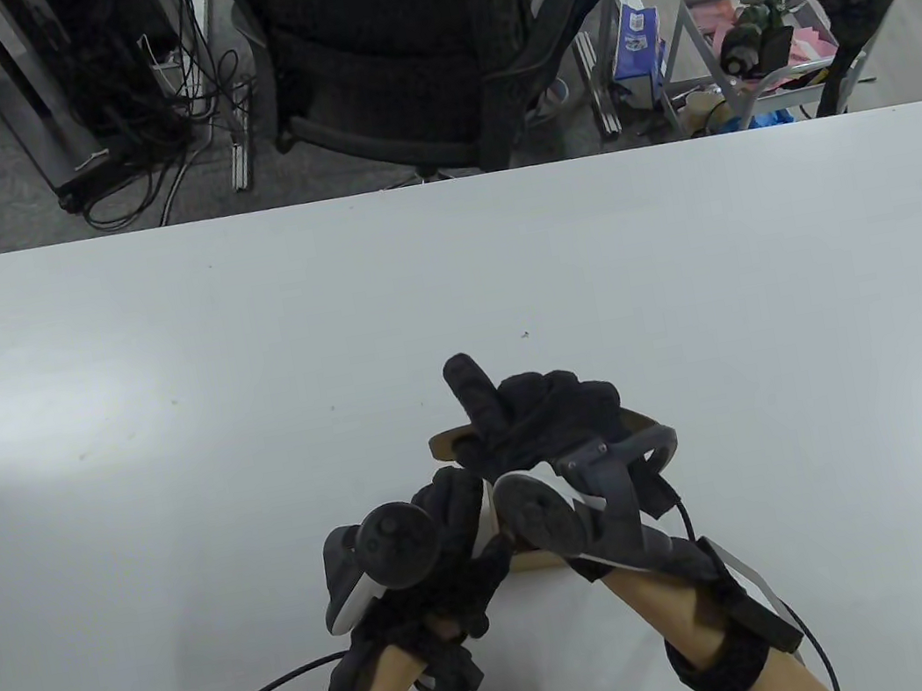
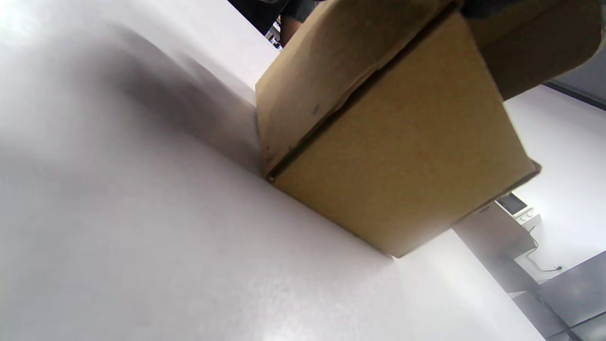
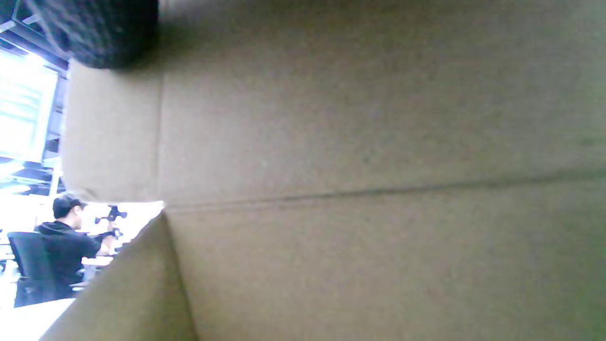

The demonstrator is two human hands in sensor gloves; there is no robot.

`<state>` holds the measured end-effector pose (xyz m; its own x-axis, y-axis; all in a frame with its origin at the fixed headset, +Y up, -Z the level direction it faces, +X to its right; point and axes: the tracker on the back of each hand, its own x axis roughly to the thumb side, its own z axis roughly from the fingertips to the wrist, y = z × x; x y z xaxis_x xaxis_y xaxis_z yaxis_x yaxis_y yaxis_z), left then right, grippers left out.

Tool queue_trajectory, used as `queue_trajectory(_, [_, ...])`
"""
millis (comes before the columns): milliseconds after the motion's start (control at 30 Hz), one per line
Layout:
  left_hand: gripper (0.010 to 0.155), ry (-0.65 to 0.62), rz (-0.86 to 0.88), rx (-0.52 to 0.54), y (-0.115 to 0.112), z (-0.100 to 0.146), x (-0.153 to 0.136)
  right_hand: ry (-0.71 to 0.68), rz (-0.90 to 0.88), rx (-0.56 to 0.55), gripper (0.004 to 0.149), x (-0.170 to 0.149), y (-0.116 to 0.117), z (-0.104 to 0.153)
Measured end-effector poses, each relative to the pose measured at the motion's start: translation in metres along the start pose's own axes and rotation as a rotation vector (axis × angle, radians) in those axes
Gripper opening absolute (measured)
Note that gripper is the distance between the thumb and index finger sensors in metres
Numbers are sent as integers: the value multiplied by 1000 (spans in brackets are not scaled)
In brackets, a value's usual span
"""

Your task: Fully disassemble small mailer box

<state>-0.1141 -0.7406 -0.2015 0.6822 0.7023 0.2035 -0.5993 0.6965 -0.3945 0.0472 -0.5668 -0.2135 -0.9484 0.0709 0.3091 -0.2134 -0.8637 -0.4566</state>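
Over box point(image 1: 543, 560): both hands gripping, right hand point(image 1: 553, 414) forefinger raised.

Table view: camera is looking steeply down on the white desk point(image 1: 162, 371) from above the near edge, office floor and a chair point(image 1: 390, 46) showing beyond the far edge.

Left wrist view: camera is sitting low, tilted, looking up along the desk point(image 2: 142, 237) at the mailer box point(image 2: 402, 156), close.

Right wrist view: camera is pressing nearly against the cardboard point(image 3: 378, 166).

All three are sharing the box point(image 1: 442, 442).
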Motion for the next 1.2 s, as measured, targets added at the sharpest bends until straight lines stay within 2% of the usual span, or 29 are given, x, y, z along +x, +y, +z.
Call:
queue_trajectory(67, [86, 4, 3, -5, 0, 0, -1, 35, 25, 38, 74, -7, 9, -17])
queue_trajectory(167, [86, 5, -1, -5, 0, 1, -2, 101, 145, 156, 79, -17, 25, -39])
queue_trajectory(267, [86, 6, -5, 2, -1, 1, -1, 149, 243, 238, 82, -26, 38, -52])
queue_trajectory(433, [86, 6, -11, 3, -1, 2, -1, 167, 221, 369, 76, -29, 55, -50])
queue_trajectory(500, [86, 7, -11, 3, -1, 2, -1, 153, 239, 443, 68, -29, 62, -47])
queue_trajectory(600, [85, 3, -23, 4, -1, 2, -1, 141, 251, 639, 64, -27, 78, -42])
queue_trajectory(733, [84, 3, -21, 5, -2, 2, 0, 168, 185, 813, 64, -20, 101, -33])
queue_trajectory(933, [81, 1, -16, 3, -2, 3, 0, 145, 142, 926, 65, 0, 124, -23])
queue_trajectory(1200, [81, 0, -19, -8, -4, 2, 2, 148, 144, 954, 64, 5, 133, -16])
